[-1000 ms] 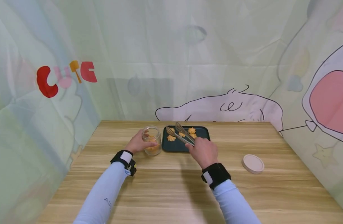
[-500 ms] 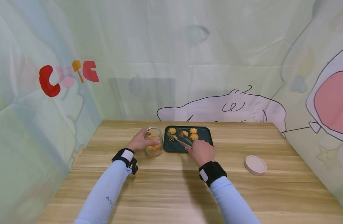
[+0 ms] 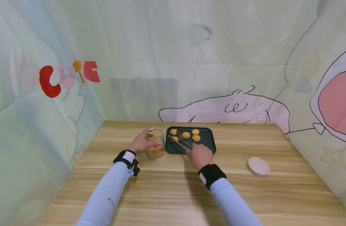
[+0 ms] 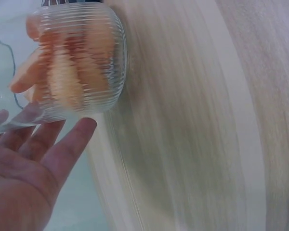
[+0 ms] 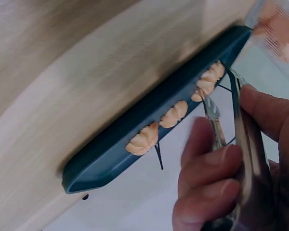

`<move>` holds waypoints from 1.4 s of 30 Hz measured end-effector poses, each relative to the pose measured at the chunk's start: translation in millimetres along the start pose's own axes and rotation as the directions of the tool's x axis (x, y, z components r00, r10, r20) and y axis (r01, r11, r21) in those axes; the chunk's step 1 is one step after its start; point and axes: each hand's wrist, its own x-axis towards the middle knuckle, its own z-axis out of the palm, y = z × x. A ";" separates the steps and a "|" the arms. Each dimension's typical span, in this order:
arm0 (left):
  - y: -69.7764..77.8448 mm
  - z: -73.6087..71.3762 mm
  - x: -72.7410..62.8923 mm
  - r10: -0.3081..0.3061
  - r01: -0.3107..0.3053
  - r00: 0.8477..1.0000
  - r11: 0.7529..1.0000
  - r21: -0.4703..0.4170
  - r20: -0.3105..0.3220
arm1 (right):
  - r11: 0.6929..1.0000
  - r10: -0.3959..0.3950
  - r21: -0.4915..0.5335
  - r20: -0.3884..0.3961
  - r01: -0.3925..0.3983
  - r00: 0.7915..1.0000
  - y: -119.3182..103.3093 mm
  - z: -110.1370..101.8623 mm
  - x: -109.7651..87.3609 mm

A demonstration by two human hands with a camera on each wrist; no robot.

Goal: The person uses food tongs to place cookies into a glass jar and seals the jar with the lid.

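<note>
My left hand grips a clear glass jar round its side, thumb in front; the jar stands upright on the table with several cookies inside. In my right hand is a pair of metal tongs, held by the handles. Their tips reach over the left part of a dark green tray, one on each side of a piped cookie near the front left. Whether the tips touch it I cannot tell. Several more cookies lie on the tray.
A round pale pink lid lies on the wooden table to the right of the tray. Printed cloth hangs behind the table and along both sides.
The tongs have come down toward the tray, and their tips now straddle the front-left cookie. My right hand has shifted slightly toward me. My left hand stays on the jar.
</note>
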 end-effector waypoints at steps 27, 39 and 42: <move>-11.1 0.3 4.2 0.008 -0.008 1.000 0.999 -0.040 -0.009 | 0.998 -0.041 0.039 -0.145 0.048 0.989 -0.3 10.9 -22.1; -5.4 0.6 1.2 0.025 -0.025 1.000 1.000 -0.012 -0.007 | 0.998 -0.030 0.054 -0.147 0.038 0.989 3.5 7.4 -35.1; -4.8 0.7 1.7 0.019 -0.020 1.000 1.000 -0.010 -0.007 | 0.998 -0.020 0.053 -0.130 0.027 0.991 5.6 6.6 -35.9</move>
